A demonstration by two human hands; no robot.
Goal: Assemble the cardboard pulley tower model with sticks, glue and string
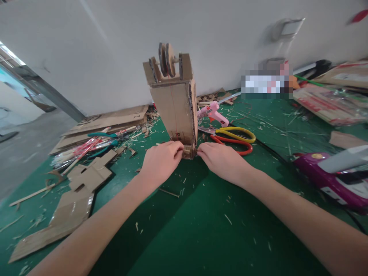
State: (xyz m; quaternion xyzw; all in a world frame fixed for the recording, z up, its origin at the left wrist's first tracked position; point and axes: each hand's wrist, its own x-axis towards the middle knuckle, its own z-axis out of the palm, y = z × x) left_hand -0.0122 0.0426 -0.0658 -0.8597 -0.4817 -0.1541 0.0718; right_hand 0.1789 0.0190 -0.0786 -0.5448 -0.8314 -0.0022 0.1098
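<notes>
A tall cardboard tower [179, 109] stands upright, topped by a cardboard pulley wheel [166, 59] on a wooden stick between two cardboard brackets. A thin red string [174, 107] runs down its front face. Low at its foot is a small cardboard piece [188, 152], flanked by both hands. My left hand [164, 159] is closed with thumb and fingers pinched on the piece's left end. From the other side, my right hand [222, 161] pinches at its right end; the fingertips partly cover what they grip.
Right of the tower lie a pink glue gun [215, 114] and scissors [237, 135] with yellow and red handles. A purple device [330, 180] with a cord sits farther right. On the left are cut cardboard pieces [73, 207], teal-handled pliers [107, 147] and cardboard sheets [109, 119]. Scraps litter the green table.
</notes>
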